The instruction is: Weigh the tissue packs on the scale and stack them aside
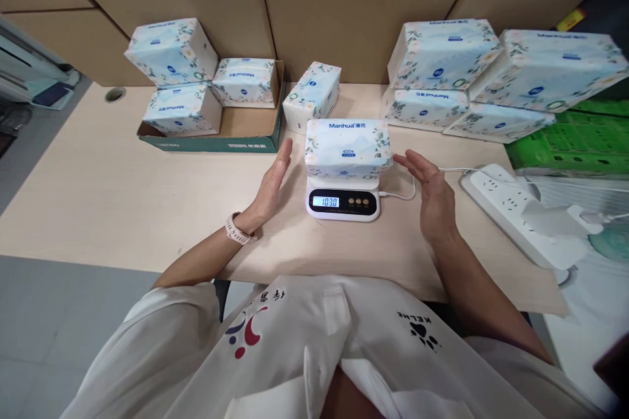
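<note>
A pack of tissues (pixel 348 149) with a floral print lies on the white digital scale (pixel 344 208), whose lit display looks to read 103.0. To its left, my left hand (pixel 272 183) is held apart from the pack, fingers stretched out and nothing in it. My right hand (pixel 428 191) is on the other side, fingers extended, its tips close to the pack's right end; whether they touch it I cannot tell. Just behind the scale, another tissue pack (pixel 313 93) stands at an angle on the table.
On the left, a shallow cardboard tray (pixel 211 144) holds several tissue packs. More packs (pixel 445 55) are stacked at the back right, beside a green crate (pixel 565 141). A white power strip (pixel 521 213) with cables lies at right. Cardboard boxes (pixel 354 13) line the back.
</note>
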A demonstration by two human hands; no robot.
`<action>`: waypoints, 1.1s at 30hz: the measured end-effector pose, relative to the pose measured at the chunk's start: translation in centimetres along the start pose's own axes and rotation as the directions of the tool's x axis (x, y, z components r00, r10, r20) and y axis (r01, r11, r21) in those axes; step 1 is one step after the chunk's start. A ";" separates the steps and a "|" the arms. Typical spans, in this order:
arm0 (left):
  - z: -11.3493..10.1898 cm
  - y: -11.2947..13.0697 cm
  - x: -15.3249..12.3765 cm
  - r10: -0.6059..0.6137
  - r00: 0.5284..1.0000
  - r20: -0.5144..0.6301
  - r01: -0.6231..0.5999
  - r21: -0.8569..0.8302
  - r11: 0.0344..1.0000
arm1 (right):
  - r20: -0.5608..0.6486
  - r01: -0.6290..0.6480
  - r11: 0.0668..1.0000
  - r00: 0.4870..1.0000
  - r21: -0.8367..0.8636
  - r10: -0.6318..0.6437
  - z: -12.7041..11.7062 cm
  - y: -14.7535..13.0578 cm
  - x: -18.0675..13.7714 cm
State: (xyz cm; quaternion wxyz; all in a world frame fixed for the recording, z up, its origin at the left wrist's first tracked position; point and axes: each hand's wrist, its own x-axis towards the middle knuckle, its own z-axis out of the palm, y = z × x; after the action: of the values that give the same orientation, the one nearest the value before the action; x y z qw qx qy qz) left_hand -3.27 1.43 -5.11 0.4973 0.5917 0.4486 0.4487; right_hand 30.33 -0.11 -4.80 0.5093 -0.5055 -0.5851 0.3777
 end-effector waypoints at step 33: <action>1.2 2.6 -0.7 0.037 0.999 0.009 -0.038 0.258 0.965 | 0.162 0.029 0.960 0.987 -0.277 0.017 1.4 1.7 0.3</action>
State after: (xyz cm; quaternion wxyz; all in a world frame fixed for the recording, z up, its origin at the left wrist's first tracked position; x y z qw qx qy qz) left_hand -2.03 0.29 -2.70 0.4084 0.6607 0.4909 0.3945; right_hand 29.29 0.66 -6.69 0.3846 -0.5380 -0.6736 0.3301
